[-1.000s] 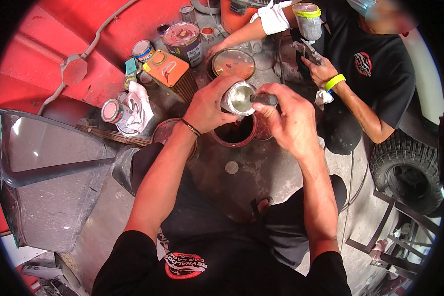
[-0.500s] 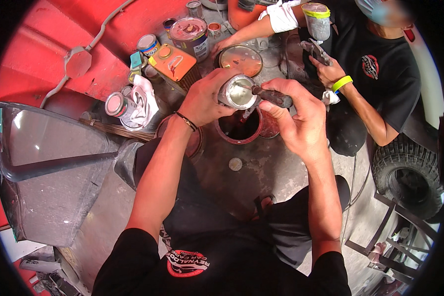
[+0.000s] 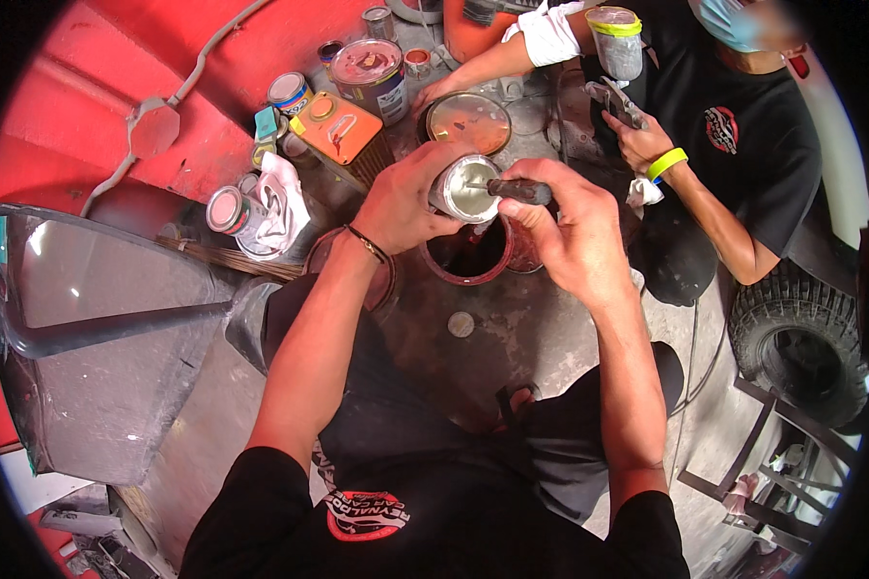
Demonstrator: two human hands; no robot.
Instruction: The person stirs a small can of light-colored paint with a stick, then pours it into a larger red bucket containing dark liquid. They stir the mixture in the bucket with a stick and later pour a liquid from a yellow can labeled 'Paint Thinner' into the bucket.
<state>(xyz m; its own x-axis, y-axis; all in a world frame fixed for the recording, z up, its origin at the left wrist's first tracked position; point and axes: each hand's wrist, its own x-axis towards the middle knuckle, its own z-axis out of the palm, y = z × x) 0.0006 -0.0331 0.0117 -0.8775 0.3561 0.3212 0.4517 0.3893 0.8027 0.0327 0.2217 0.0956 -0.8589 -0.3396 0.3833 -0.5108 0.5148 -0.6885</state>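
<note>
Orange-topped tin: well lit, edges fairly clear.
Red panel, left of the tin: bright, strongly saturated.
Dark glossy panel, lower left of the tin: small white glare spots.
Hands, right of the tin and lower: bright upper surfaces, light apparently from above, hardly any motion blur.
Cup, lower right of the tin: pale interior, fine detail washed out.
Floor, below the tin: pale at both sides, dimmer between.
Co-worker, right of the tin: head partly smudged.
Fisheye rim, all around the tin: black corners, bluish fringes, bent edges.
</note>
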